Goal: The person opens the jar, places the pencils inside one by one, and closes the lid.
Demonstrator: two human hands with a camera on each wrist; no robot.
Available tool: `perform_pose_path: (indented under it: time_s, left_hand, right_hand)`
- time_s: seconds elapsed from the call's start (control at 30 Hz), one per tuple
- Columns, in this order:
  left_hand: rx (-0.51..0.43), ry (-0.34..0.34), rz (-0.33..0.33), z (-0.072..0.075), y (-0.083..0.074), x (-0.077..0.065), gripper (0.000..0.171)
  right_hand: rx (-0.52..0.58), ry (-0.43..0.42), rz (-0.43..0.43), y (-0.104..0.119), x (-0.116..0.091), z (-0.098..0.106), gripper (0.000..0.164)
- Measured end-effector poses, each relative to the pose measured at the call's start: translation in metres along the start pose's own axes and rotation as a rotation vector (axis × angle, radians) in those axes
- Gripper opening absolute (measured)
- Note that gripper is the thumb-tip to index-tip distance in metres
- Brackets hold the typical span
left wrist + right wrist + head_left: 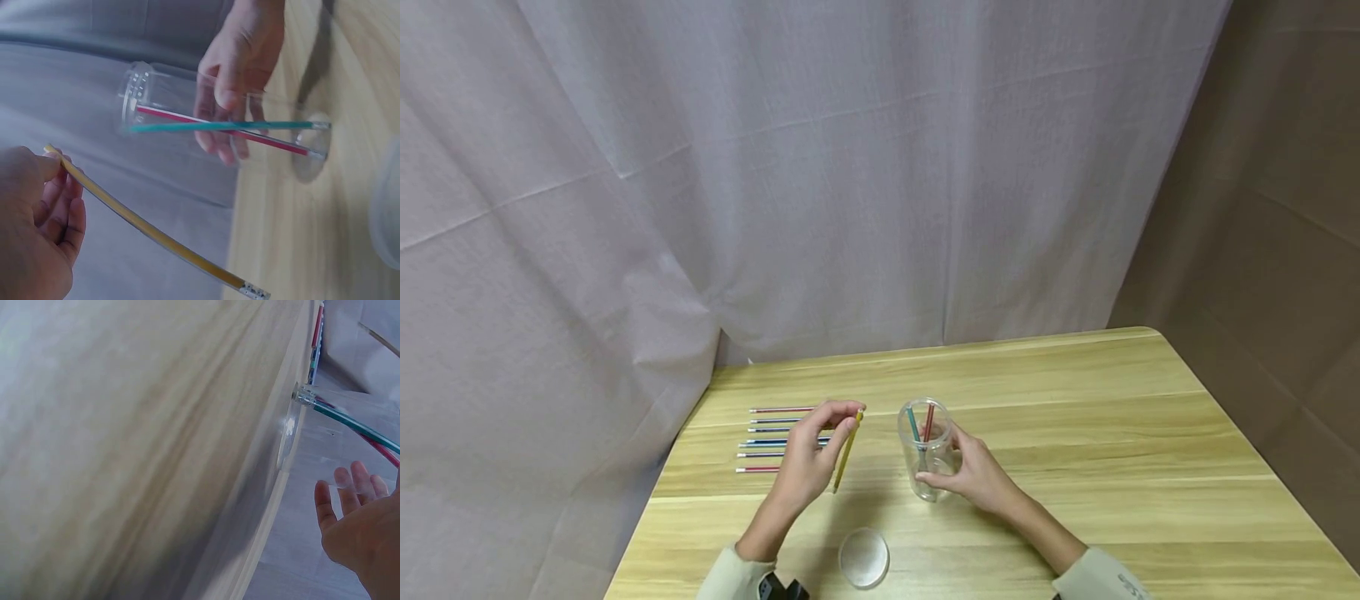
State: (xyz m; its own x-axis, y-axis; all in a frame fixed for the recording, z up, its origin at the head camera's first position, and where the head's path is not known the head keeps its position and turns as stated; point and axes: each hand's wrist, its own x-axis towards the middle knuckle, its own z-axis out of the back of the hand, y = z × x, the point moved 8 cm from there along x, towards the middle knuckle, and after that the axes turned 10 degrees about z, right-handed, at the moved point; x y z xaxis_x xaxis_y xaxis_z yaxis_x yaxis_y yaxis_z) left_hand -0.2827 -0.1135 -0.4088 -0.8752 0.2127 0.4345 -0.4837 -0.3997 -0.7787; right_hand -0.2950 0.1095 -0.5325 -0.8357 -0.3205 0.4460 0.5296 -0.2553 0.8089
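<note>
My left hand (808, 457) pinches a yellow pencil (847, 457) near its upper tip between thumb and fingers. The pencil slants downward, its eraser end (253, 290) lowest, and is left of a clear plastic jar (919, 473). With thumb and fingers spread round the jar's side, my right hand (983, 478) holds it upright. Inside lean a teal pencil (225, 126) and a red pencil (275, 142), crossing each other, eraser ends at the jar's bottom. The jar's mouth is uncovered.
Several pencils (767, 442) lie in a row on the wooden table (1075, 408), partly hidden behind my left hand. A round clear lid (863, 558) lies near the front, between my forearms. Grey curtain (850, 208) hangs behind the table.
</note>
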Motion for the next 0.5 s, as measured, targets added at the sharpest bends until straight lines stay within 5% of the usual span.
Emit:
perform_pose_path:
  time_s: [0.17, 0.4, 0.5]
  left_hand:
    - [-0.036, -0.010, -0.017, 0.003, -0.014, 0.007, 0.017]
    - [-0.116, -0.026, -0.022, 0.011, -0.067, 0.012, 0.016]
    - [-0.160, -0.022, -0.016, 0.012, -0.071, 0.016, 0.017]
  right_hand:
    - [0.005, 0.000, 0.007, -0.001, 0.000, 0.000, 0.081]
    - [0.010, 0.000, -0.004, -0.001, 0.000, 0.000, 0.080]
    - [0.014, 0.002, -0.006, -0.001, 0.000, 0.000, 0.079]
